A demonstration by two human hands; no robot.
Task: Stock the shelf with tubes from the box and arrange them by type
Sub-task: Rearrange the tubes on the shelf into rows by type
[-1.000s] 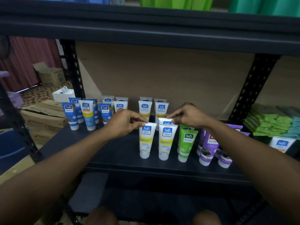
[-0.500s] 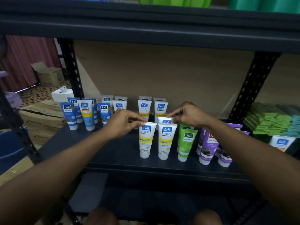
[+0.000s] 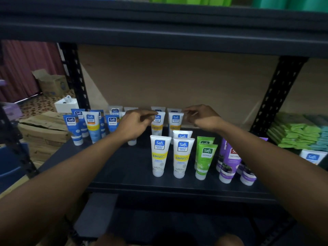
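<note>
White tubes with yellow bands stand on the dark shelf (image 3: 124,167): two in front (image 3: 158,155) (image 3: 182,157), one behind them, and two further back. My left hand (image 3: 136,124) pinches the top edge of the left rear tube (image 3: 157,125). With curled fingers, my right hand (image 3: 201,118) holds the top corner of the right rear tube (image 3: 175,121). Both hands are blurred. Blue tubes (image 3: 92,126) stand at the left, green tubes (image 3: 204,158) and purple tubes (image 3: 229,162) at the right.
Black perforated uprights (image 3: 74,77) (image 3: 276,96) frame the shelf, and the upper shelf board (image 3: 159,32) hangs low overhead. Green packets (image 3: 298,134) are stacked at the right. Cardboard boxes (image 3: 42,126) lie on the floor at the left.
Both hands let go of the front white-yellow tubes and moved back to the two tubes in the row behind. The front tubes stand as before.
</note>
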